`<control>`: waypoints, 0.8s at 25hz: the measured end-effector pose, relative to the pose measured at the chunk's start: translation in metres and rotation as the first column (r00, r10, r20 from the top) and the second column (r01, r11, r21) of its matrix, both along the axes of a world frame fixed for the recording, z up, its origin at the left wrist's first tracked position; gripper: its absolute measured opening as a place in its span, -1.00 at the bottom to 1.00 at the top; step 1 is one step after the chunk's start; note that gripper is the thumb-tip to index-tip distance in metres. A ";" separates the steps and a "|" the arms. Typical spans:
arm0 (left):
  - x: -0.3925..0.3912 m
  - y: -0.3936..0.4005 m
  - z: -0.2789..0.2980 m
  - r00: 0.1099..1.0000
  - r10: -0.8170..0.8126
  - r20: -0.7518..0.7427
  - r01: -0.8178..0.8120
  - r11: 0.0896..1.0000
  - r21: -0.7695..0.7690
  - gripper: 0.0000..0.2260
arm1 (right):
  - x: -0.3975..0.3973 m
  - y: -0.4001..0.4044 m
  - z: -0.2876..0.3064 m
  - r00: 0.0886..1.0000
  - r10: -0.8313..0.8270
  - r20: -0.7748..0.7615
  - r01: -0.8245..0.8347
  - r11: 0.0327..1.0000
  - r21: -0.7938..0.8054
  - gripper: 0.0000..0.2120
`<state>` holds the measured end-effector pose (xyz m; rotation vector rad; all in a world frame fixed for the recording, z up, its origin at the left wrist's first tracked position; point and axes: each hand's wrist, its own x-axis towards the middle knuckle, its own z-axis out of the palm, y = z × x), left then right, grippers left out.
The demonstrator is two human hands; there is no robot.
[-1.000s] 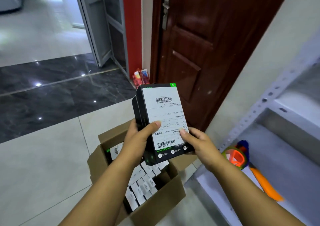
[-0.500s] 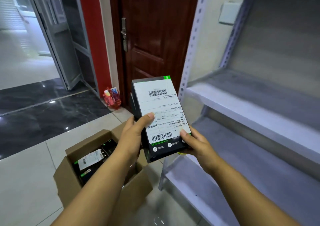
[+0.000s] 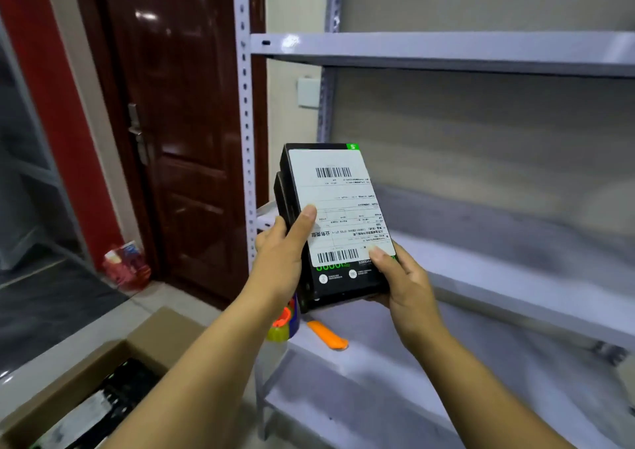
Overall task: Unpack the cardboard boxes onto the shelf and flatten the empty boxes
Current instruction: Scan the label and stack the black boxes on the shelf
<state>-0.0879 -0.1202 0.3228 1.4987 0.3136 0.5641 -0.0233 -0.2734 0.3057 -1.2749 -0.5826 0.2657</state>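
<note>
Black, glossy, slab-shaped product boxes [image 3: 338, 228], stacked, white label facing me: my left hand [image 3: 280, 263] grips their left edge, my right hand [image 3: 400, 278] the lower right corner. Long axis upright, before the grey metal shelf [image 3: 481, 263].

left hand [image 3: 280, 259] gripping, right hand [image 3: 402, 277] gripping, arms raised

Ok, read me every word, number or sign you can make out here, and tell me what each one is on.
"S", white on a green corner tab of the top black product box.
"30000m", partly covered, on that black box's front below the white shipping label.
Label barcodes and small print: upside down, too small and blurred to read.
Labels in the brown cardboard box and on the red packet by the door: blurred, unreadable.
</note>
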 end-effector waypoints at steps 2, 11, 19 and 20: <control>0.012 -0.010 0.015 0.997 -0.076 0.031 0.074 0.995 0.071 -0.34 | 0.001 -0.016 0.015 0.994 -0.108 0.004 0.107 0.994 0.031 -0.83; 0.017 -0.055 0.080 0.922 -0.288 0.258 0.247 0.952 0.178 -0.42 | -0.019 -0.058 0.085 0.902 -0.401 0.159 0.384 0.914 0.129 -0.83; 0.036 -0.095 0.126 0.750 -0.472 0.463 0.365 0.879 0.305 -0.69 | -0.015 -0.090 0.130 0.780 -0.568 0.263 0.522 0.822 0.228 -0.73; 0.040 -0.101 0.132 0.726 -0.498 0.475 0.384 0.866 0.320 -0.71 | -0.012 -0.094 0.135 0.767 -0.583 0.270 0.534 0.812 0.235 -0.69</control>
